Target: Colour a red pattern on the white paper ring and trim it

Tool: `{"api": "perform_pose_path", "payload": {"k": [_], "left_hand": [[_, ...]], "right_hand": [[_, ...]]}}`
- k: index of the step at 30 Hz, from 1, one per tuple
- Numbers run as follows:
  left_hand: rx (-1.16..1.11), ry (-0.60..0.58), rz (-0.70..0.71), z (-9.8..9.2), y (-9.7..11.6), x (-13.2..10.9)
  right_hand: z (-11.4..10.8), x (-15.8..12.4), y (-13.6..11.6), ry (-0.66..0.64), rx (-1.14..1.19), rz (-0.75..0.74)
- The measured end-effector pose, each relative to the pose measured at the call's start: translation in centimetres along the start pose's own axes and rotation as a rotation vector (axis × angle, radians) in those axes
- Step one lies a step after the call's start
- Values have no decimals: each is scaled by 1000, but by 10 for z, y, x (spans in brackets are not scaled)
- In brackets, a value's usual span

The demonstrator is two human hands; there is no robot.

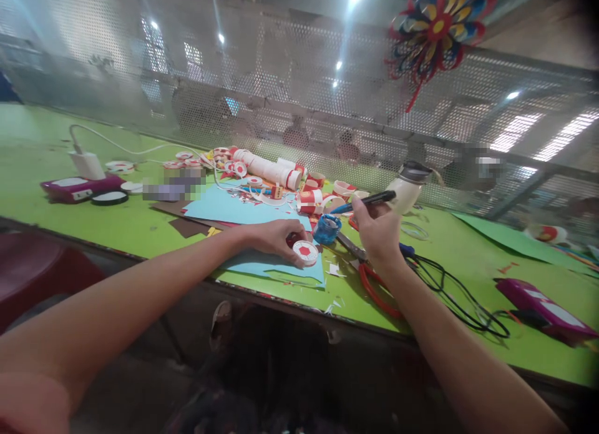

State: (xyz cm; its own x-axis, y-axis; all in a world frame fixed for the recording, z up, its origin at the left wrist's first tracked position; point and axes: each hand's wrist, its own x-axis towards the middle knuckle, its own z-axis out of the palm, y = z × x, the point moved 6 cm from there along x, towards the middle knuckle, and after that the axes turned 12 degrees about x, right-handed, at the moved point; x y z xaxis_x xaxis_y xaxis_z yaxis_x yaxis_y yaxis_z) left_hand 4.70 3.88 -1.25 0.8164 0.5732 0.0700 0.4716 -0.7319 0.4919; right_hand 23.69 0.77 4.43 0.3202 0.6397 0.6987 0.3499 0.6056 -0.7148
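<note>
In the head view, the left hand (281,237) pinches a small white disc with a red centre (305,252) between thumb and fingers at its edge, low over the near blue paper (262,263) close to the front of the green table (440,250). The right hand (381,234) is closed around a slim black-and-blue tool (374,200), probably a brush, its lower end at the mouth of a blue-smeared pot (327,230); whether the tip is inside or just above is too small to tell. The step in hand looks like working the tool at the pot, and the grip on the disc seems right for it: held by the rim, the patterned face stays untouched and can be kept level and steady. It would pay to take little on the tip and ease any excess off against the pot's lip, since the pot stands just beside the disc and a drip could mark the white. Both wrists are best moved gently: the right forearm passes over the scissors (380,293) with orange handles, black cables (449,290) lie near it, and loose white scraps (334,270) on the table could stick to anything wet.
</note>
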Motion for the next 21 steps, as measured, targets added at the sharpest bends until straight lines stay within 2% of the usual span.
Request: {"api": "perform_pose_path", "payload": {"k": [2, 4, 8, 11, 17, 21], "left_hand": [[1, -3, -5, 0, 0, 0], [10, -3, 9, 0, 1, 0], [20, 13, 19, 1, -1, 1], [48, 32, -3, 1, -4, 1], [111, 43, -1, 0, -1, 1], [119, 37, -12, 0, 1, 0]], "right_hand": [[1, -5, -10, 18, 99, 4], [6, -13, -18, -18, 162, 21], [22, -30, -27, -205, 184, 34], [30, -36, -25, -309, 102, 43], [36, -37, -11, -390, 127, 147], [39, -40, -7, -447, 96, 159]]}}
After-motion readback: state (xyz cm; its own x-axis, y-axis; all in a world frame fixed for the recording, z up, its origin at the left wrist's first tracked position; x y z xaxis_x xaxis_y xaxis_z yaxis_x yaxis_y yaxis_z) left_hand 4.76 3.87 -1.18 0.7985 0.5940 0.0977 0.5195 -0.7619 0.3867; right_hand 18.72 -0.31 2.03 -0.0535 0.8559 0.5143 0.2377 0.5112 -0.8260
